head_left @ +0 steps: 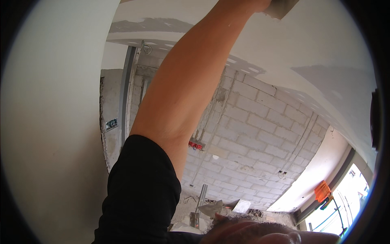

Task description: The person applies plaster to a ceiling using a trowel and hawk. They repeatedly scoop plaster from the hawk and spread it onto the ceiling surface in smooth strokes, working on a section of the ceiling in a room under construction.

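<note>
My bare left forearm, with a black sleeve above the elbow, reaches steeply up across the middle toward the ceiling point(325, 32). At the top edge my left hand point(260, 5) is mostly cut off by the frame. It grips a flat, straight-edged tool point(282, 8), brownish grey and much like a plastering trowel, held close against the pale ceiling surface. Only a corner of the tool's blade shows; its handle is out of sight. My right hand is not in the picture.
A smooth pale wall point(53, 122) stands close on the left. Behind is a bare block wall point(252, 134) with a red electrical box point(195, 145). Grey filler patches point(154, 25) mark the ceiling. An orange cloth point(322, 191) hangs by the bright window; building debris point(211, 208) lies below.
</note>
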The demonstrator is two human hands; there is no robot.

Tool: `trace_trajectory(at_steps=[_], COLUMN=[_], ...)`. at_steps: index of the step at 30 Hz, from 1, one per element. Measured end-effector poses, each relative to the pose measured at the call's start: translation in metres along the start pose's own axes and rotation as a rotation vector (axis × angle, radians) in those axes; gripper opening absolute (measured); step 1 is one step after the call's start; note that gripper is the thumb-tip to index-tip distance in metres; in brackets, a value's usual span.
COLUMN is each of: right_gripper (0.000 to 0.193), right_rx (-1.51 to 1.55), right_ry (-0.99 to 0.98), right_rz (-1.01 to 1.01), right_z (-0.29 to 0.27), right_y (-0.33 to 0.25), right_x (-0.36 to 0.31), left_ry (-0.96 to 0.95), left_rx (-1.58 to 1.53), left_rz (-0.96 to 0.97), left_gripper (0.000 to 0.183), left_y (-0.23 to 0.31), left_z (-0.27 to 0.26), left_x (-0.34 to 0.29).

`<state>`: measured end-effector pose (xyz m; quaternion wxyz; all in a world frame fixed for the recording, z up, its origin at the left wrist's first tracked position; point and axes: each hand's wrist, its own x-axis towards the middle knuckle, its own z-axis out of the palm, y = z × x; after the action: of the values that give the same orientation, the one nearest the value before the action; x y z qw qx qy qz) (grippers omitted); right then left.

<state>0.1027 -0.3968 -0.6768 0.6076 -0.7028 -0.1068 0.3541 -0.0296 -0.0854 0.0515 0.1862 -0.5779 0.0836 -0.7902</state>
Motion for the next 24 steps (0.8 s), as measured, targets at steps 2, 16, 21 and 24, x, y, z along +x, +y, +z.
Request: trace_trajectory(at_steps=[2,16,21,24], right_gripper=[0.049,0.047,0.047,0.047], right_rx=[0.031,0.160,0.109,0.086], right_ry=[-0.040,-0.151,-0.110,-0.095], right_rz=[-0.010,0.113,0.101,0.101], right_z=[0.005,0.020,0.017,0.017], right_y=[-0.008,-0.026,-0.017,-0.013], right_x=[-0.010,-0.024,-0.018,-0.016], left_ry=[0.005,-0.042,-0.018,-0.051], left_rx=[0.002,0.026,-0.038,-0.044], left_rz=[0.010,-0.003,0.018,0.028], left_gripper=[0.026,0.022,0.024,0.025], left_y=[0.000,0.010,0.013,0.014], left_z=[0.001,-0.014,-0.024,-0.030], left_x=[-0.001,-0.029,-0.042,-0.051])
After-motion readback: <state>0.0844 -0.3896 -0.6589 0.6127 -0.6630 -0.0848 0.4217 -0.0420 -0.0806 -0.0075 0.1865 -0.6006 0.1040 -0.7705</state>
